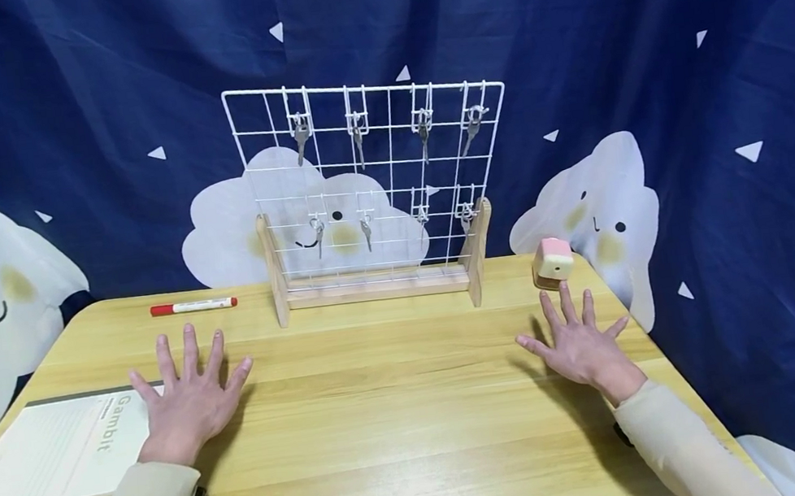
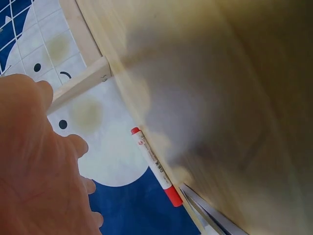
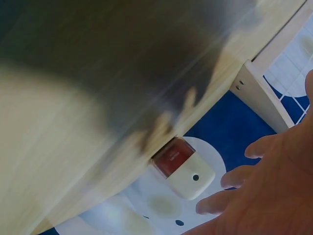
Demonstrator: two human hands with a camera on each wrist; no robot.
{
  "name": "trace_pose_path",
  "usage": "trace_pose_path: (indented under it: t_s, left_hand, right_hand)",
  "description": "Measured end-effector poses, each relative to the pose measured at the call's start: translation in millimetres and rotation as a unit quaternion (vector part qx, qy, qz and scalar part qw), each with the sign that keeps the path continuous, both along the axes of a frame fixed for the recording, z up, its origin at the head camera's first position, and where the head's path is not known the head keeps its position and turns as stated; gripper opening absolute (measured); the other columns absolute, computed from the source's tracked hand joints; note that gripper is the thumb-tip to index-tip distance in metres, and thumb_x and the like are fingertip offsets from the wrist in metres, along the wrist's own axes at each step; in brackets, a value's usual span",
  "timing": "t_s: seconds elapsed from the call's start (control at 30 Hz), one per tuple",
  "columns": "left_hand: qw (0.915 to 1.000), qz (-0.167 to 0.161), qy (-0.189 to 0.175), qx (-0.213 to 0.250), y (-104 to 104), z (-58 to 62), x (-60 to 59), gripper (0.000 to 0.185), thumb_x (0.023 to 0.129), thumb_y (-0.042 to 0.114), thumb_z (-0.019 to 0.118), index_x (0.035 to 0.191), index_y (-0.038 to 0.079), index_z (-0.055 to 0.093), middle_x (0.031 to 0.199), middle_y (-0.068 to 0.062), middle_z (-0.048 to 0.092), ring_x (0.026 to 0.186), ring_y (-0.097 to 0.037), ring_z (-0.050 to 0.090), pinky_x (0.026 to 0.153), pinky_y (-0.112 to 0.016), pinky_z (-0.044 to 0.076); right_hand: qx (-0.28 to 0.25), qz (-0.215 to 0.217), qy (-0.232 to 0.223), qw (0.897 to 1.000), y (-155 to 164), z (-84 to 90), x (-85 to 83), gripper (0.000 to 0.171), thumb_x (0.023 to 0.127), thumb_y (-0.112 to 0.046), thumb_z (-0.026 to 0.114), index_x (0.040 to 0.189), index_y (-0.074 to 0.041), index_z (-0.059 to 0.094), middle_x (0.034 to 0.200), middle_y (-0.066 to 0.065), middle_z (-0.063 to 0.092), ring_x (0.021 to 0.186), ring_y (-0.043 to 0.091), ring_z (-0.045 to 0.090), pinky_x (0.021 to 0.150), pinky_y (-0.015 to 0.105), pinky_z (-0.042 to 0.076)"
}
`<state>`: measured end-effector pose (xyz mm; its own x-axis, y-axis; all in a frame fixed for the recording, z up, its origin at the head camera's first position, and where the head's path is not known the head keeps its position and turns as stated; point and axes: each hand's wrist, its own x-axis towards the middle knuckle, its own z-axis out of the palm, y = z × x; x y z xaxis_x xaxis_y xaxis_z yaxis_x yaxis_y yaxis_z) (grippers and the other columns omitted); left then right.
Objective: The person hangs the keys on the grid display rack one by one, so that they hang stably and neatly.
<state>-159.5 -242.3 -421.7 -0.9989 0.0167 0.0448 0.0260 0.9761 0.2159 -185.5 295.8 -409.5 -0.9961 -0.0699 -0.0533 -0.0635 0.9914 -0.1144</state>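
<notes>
While both hands, left hand (image 1: 189, 394) and right hand (image 1: 581, 342), lie flat and released on the bench (image 1: 401, 411), nothing is grasped; pen (image 1: 193, 306) and pink-topped block (image 1: 552, 261) lie nearest, so work appears unstarted.

You're at a staged home-style desk setup: a wooden counter (image 1: 401, 411) backed by a navy cloud-print curtain (image 1: 717, 80). At the counter's rear stands a wire rack (image 1: 372, 185) of keys, with a marker (image 1: 193, 306) and notebook (image 1: 60, 450) left of it.
</notes>
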Motion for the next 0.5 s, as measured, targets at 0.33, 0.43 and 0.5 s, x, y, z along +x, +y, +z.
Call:
trace_pose_path:
  t_s: [0.33, 0.43, 0.5]
  left_hand:
    - [0.9999, 0.002, -0.012, -0.007, 5.2, -1.2, 1.8, 0.086, 0.098, 0.068, 0.021, 0.156, 0.005, 0.016, 0.158, -0.026, -0.015, 0.134, -0.042, -0.036, 0.089, -0.076, -0.03]
    - [0.9999, 0.008, -0.011, -0.002, 7.4, -1.0, 1.5, 0.086, 0.098, 0.068, 0.021, 0.156, 0.005, 0.016, 0.158, -0.026, -0.016, 0.134, -0.043, -0.035, 0.088, -0.077, -0.03]
    - [0.9999, 0.011, -0.01, 0.001, 8.3, -0.9, 1.4, 0.086, 0.098, 0.068, 0.02, 0.156, 0.005, 0.016, 0.158, -0.026, -0.016, 0.135, -0.043, -0.035, 0.087, -0.077, -0.03]
  right_hand:
    - [-0.005, -0.001, -0.002, 1.0, -5.9, -1.7, -1.7, 0.098, 0.091, -0.076, 0.031, 0.157, -0.006, 0.011, 0.16, 0.024, -0.01, 0.139, 0.056, -0.01, 0.081, 0.09, -0.014]
    - [-0.007, -0.004, -0.006, 1.0, -5.5, -2.2, -2.5, 0.099, 0.091, -0.076, 0.031, 0.157, -0.006, 0.011, 0.159, 0.025, -0.011, 0.139, 0.055, -0.012, 0.081, 0.089, -0.015]
    - [-0.009, -0.006, -0.009, 1.0, -5.1, -2.4, -2.7, 0.099, 0.092, -0.076, 0.031, 0.157, -0.005, 0.01, 0.159, 0.025, -0.012, 0.139, 0.055, -0.013, 0.081, 0.089, -0.015]
